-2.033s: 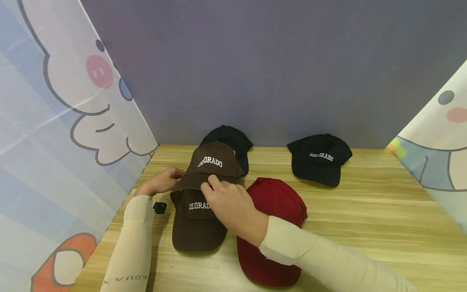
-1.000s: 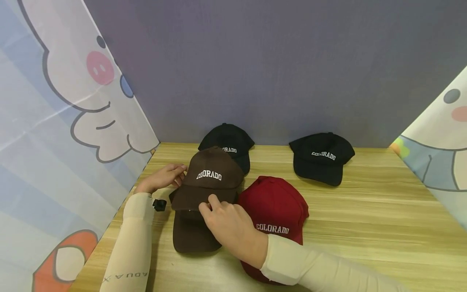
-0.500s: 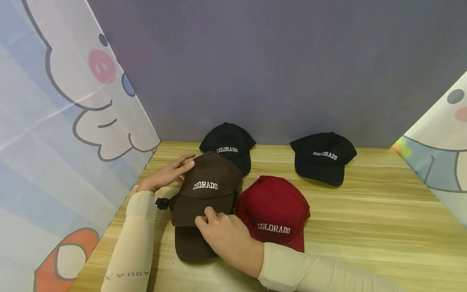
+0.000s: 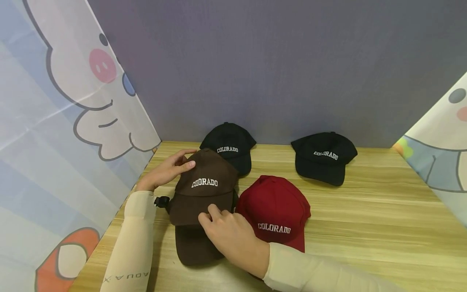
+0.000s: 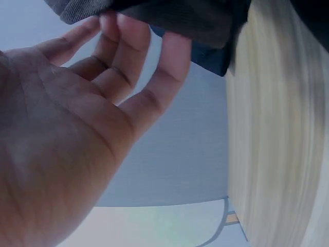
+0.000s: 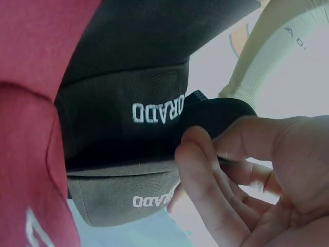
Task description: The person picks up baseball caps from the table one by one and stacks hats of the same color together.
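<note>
One brown COLORADO cap [image 4: 206,169] is held over a second brown cap [image 4: 195,245] in what looks like a stacking step: the fingers of the right hand [image 4: 233,237] pinch the upper brim, and the thumb of the left hand [image 4: 164,172] lies on the crown, its other fingers curved behind the edge. The lower brim juts out below the right fingers, with the red cap [image 4: 271,200] just beside them. The next move probably calls for settling the crown evenly before releasing the brim.
</note>
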